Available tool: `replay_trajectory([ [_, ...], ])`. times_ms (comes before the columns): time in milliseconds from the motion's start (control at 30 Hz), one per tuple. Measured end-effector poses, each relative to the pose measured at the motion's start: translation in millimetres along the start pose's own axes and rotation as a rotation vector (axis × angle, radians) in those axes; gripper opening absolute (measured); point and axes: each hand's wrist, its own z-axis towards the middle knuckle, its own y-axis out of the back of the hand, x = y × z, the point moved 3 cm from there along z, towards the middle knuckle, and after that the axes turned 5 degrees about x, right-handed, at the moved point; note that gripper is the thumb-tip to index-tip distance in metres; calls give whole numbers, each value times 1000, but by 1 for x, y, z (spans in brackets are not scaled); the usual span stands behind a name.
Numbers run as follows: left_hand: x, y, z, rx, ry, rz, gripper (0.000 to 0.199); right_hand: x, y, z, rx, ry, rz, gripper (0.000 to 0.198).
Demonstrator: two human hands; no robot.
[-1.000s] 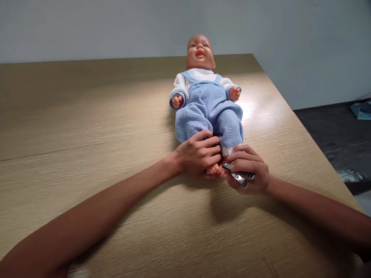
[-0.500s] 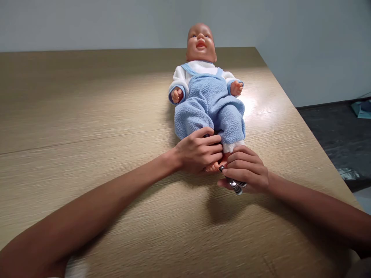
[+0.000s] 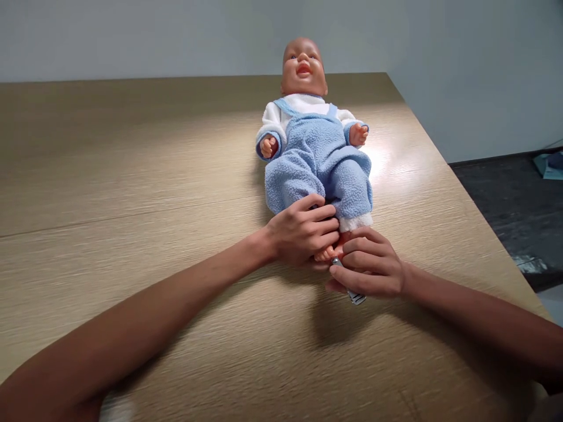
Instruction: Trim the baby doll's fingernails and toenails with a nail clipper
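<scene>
A baby doll [image 3: 320, 138] in pale blue overalls and a white top lies on its back, head away from me. My left hand [image 3: 303, 230] is wrapped round one of its lower legs, just above the toes, which show below my fingers. Between the thumb and fingers of my right hand [image 3: 372, 262] is a metal nail clipper [image 3: 356, 297]. Its head end is at the doll's toes; whether it touches them I cannot tell. My right fingers partly cover the clipper and the doll's other foot.
The doll rests on a wooden table [image 3: 132, 181] with a seam across its left part. Behind stands a grey wall [image 3: 176, 35]. Past the table's right edge is a dark floor [image 3: 492, 205], with a teal item [image 3: 549, 166] at the far right.
My right hand has tilted and shifted slightly, and the clipper's levers look closer together than before. My left hand keeps its hold on the doll's leg.
</scene>
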Motion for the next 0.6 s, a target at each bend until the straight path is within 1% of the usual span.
replay_trajectory([
  [67, 0, 1, 0, -23, -22, -26, 40, -1, 2, 0, -16, -15, 64, 20],
  [233, -2, 3, 1, -62, -32, -35, 30, -2, 8, 1, -69, -58, 179, 17],
  [600, -7, 5, 4, -138, 30, -17, 30, -4, 8, -1, -153, -83, 207, 17],
])
